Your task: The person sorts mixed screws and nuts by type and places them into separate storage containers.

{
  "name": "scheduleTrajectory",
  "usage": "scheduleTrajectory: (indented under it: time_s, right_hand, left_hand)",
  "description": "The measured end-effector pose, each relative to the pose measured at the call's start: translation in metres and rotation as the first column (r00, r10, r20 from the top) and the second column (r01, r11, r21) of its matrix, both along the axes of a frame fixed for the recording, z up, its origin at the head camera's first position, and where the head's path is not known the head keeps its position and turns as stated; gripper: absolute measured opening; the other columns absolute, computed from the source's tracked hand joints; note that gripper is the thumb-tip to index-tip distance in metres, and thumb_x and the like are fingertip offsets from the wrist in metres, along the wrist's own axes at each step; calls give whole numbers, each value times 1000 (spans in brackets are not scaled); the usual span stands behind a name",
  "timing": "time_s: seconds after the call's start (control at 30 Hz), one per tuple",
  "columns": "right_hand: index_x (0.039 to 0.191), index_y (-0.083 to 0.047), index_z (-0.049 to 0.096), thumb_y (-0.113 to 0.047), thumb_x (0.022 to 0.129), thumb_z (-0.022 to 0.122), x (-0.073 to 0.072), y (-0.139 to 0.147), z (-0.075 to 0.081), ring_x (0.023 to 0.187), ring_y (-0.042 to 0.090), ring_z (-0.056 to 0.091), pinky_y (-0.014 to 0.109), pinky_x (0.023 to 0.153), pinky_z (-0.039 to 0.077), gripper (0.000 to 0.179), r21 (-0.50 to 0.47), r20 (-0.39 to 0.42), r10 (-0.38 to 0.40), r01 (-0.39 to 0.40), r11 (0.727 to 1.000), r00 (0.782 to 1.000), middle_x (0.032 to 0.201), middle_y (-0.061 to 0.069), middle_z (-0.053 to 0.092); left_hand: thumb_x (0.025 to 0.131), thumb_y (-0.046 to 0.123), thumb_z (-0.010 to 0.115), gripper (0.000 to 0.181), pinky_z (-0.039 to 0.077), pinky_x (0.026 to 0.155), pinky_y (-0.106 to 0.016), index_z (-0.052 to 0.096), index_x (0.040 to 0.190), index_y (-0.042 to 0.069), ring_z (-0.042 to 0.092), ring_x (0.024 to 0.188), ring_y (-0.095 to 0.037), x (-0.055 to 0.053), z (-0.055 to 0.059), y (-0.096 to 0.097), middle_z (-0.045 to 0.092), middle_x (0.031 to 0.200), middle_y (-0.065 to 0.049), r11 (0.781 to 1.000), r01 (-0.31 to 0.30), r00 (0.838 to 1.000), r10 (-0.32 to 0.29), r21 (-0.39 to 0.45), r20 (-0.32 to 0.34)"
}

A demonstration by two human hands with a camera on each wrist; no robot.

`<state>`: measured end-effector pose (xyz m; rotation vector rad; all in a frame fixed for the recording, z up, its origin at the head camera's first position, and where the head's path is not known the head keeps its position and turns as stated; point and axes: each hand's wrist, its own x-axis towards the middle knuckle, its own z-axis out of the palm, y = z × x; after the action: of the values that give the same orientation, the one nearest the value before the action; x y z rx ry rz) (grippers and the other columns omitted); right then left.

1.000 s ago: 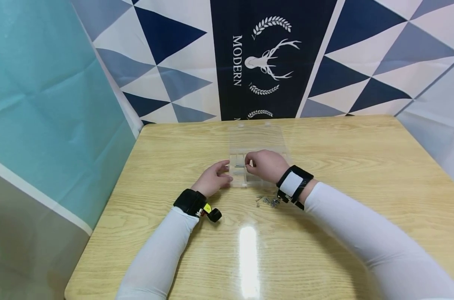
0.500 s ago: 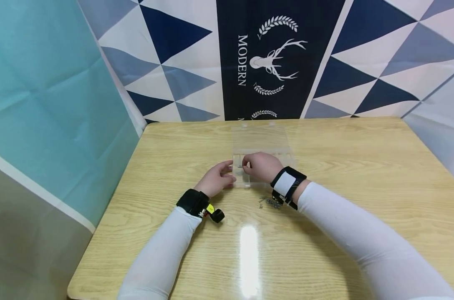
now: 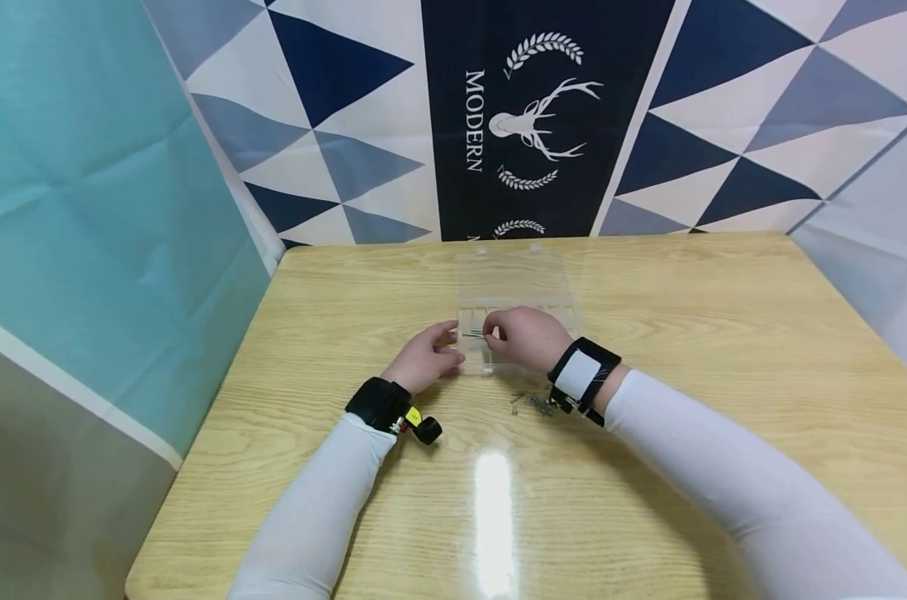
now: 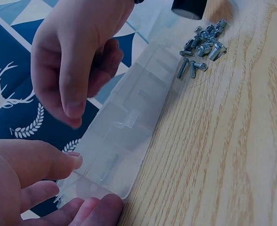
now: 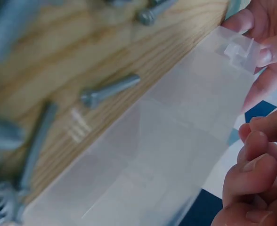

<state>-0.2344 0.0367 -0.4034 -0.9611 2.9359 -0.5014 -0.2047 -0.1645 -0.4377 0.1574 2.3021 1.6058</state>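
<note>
A clear plastic compartment box (image 3: 476, 360) stands with its lid (image 3: 513, 273) folded back. My left hand (image 3: 421, 360) steadies its left end, thumb and fingers at the corners. Over the box hovers my right hand (image 3: 527, 335), fingers loosely curled. Neither wrist view shows anything between its fingertips. Thin metal screws (image 3: 472, 334) appear in the box beside those fingertips. Through the wall in the left wrist view, a screw (image 4: 110, 169) shows dimly in the end compartment.
A small pile of metal screws (image 4: 207, 42) lies on the wooden table (image 3: 333, 300) in front of the box. One loose screw (image 5: 109, 90) lies apart, close to the box wall. A patterned cloth (image 3: 348, 125) hangs behind the table.
My right hand has shifted slightly over the box, and more of the screws beside its fingertips now shows. The left hand keeps its place at the box's end.
</note>
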Motion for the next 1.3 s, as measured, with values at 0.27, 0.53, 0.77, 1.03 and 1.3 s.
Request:
scheduleTrajectory:
  time_s: [0.27, 0.53, 0.77, 1.03, 1.3]
  right_hand:
    - [94, -15, 71, -21, 94, 59, 17, 20, 7, 49, 11, 44, 24, 43, 34, 14, 0, -9, 40, -40, 999, 999, 59, -4, 55]
    - [93, -17, 71, -23, 94, 60, 32, 47, 6, 47, 8, 43, 23, 42, 35, 13, 46, -31, 67, -66, 997, 997, 58, -8, 55]
    - [92, -18, 73, -21, 92, 64, 37, 71, 3, 47, 6, 41, 22, 46, 37, 9, 73, -13, 122, -121, 990, 992, 56, -10, 53]
    - [84, -17, 76, -15, 88, 70, 37, 85, -8, 56, 3, 51, 27, 53, 51, 7, 114, -49, 143, -137, 984, 989, 72, -7, 69]
    - [81, -18, 74, -12, 83, 73, 42, 88, -18, 60, 6, 58, 31, 54, 55, 7, 166, -130, 177, -154, 974, 976, 74, -6, 71]
  left_hand:
    - [96, 6, 60, 60, 57, 85, -31, 33, 150, 8, 56, 105, -19, -1, -1, -1, 46, 139, -15, 1000, -11, 1000, 11, -9, -12]
    - [96, 7, 59, 61, 57, 86, -30, 32, 151, 9, 57, 105, -18, 0, 2, 0, 44, 142, -14, 1000, -8, 1000, 8, -24, -14]
    - [95, 7, 60, 62, 57, 86, -31, 32, 151, 9, 57, 106, -18, 0, 4, -1, 44, 142, -14, 1000, -13, 1000, 12, -22, -16]
    - [95, 7, 60, 61, 57, 85, -31, 33, 150, 9, 57, 105, -17, 1, 4, 0, 45, 142, -13, 1000, -18, 1000, 18, -24, -9]
    - [96, 7, 60, 61, 58, 84, -30, 34, 150, 10, 57, 104, -17, 3, 1, 3, 46, 141, -13, 999, -17, 1000, 16, -38, -13]
